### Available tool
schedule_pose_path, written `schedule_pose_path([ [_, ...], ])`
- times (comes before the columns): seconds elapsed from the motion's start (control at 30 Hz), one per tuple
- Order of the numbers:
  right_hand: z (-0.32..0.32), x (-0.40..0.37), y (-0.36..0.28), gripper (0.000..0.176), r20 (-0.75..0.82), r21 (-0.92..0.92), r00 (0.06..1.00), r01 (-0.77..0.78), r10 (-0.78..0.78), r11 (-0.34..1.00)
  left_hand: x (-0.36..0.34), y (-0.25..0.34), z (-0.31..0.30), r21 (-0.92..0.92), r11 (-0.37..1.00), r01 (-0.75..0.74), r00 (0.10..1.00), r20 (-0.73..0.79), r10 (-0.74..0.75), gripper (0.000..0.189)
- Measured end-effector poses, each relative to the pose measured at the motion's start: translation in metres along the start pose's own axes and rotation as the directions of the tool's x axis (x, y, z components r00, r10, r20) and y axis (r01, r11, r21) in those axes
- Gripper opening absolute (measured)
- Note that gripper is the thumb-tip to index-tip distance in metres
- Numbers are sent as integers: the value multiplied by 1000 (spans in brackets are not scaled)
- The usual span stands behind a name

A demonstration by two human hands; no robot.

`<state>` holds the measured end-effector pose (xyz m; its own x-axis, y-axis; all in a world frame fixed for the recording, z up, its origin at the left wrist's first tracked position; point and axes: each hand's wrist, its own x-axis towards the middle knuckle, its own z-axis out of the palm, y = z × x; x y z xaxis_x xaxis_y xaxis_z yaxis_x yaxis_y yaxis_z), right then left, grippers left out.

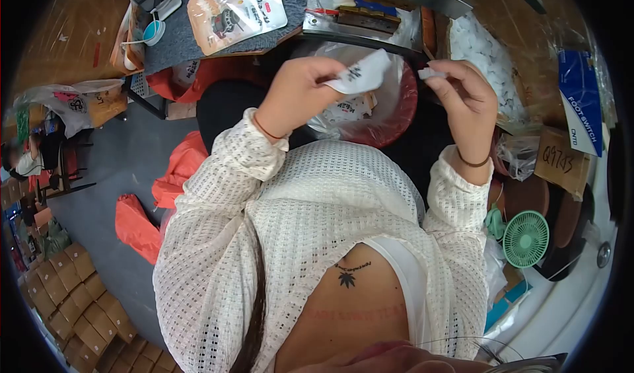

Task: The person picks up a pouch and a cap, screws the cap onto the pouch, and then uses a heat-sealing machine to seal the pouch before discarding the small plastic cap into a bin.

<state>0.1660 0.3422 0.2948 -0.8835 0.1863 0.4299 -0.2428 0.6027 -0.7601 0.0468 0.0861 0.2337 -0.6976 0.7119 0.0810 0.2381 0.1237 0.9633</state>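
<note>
My left hand (302, 94) pinches a small white packet (364, 73) with dark printing between thumb and fingers. The packet is tilted over a bin (389, 123) with a red rim and a clear plastic liner. More white printed pieces (350, 109) lie inside the bin, partly hidden by the packet. My right hand (467, 101), to the right of the bin, pinches a small white scrap (432, 74) between thumb and forefinger. A gap separates the scrap from the packet.
Beyond the bin stands a metal machine (370, 16). Printed pouches (238, 13) lie fanned on the grey-topped table (173, 54) at left. A container of white packets (482, 62) sits at right, near a blue box (581, 102) and a green fan (526, 239). Stacked cartons (72, 300) fill the lower left.
</note>
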Motion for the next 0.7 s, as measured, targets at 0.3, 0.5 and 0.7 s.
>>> schedule_pose_path([
  [0.3,12,7,-10,13,87,-93,994,69,-61,993,-4,10,45,-456,813,362,907,372,-196,29],
  [0.5,-16,16,14,27,-141,-481,985,20,-100,876,4,9,43,-477,744,469,855,457,-246,33],
  [0.7,-34,27,73,38,170,-697,973,232,-157,678,63,-11,7,-650,638,414,909,330,-253,42],
])
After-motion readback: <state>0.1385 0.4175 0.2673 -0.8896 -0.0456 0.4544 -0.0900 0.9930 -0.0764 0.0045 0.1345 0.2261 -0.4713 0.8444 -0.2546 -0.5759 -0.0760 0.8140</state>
